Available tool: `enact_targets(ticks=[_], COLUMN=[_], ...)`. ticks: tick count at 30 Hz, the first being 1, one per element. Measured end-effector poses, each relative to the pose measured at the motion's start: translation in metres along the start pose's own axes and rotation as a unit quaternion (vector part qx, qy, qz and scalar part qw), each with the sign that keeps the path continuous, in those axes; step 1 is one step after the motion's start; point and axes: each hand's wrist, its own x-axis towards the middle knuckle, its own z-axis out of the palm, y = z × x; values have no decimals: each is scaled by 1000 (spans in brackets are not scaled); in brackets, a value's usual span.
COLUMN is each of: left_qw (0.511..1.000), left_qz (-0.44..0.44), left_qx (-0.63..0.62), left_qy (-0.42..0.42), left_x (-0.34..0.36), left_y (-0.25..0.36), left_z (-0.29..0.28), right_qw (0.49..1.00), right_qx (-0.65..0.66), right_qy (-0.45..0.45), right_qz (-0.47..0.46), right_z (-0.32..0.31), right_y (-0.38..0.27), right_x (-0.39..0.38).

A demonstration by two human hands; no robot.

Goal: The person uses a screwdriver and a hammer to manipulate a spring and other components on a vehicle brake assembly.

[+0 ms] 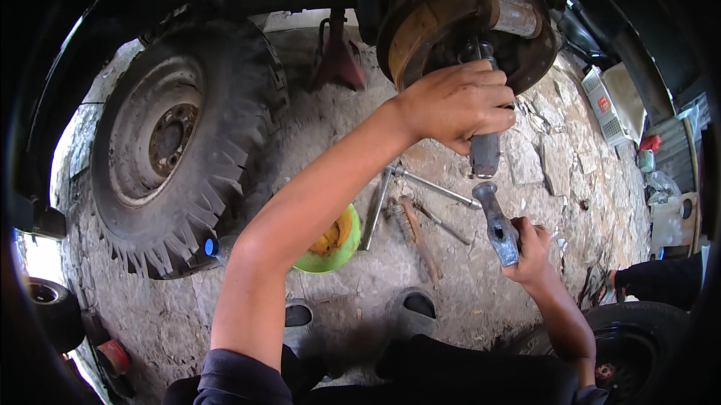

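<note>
My left hand (454, 105) is wrapped round a thick dark metal bar (486, 153). The bar's upper end is up against the middle of a brake assembly (405, 33) with curved brake shoes; exactly what it touches there is hidden. Low on the right, my right hand (532, 251) is closed on a hammer (497, 225). Its steel head shows, while my fingers cover most of the handle. One face of the hammer lies just below the bar's lower end, a small gap apart.
A large treaded wheel (169, 142) stands left, by a reddish jack stand (342, 60). On the stone floor lie a cross-shaped wheel wrench (439, 187), a wooden-handled brush (419, 240), a thin metal rod (447, 225) and a green bowl (338, 255). Another tyre (638, 330) lies lower right.
</note>
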Motion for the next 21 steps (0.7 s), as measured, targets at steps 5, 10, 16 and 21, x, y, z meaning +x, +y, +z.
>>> enact_targets(ticks=[5,10,16,21], left_qw=[995,994,992,988], left_qz=[0,-25,-21,-11], left_qx=[-4,25,16,1], left_qy=[103,99,123,152], left_x=[1,-6,-1,4], left_y=[-3,-9,-6,-4], left_z=[3,3,5,7], right_qw=[1000,999,999,999], right_qx=[8,25,30,32], right_qy=[5,18,13,23], right_qz=[-13,-23,-15,-20], right_z=[4,6,7,12], right_y=[-2,-3,-2,2], right_x=[6,7,7,2])
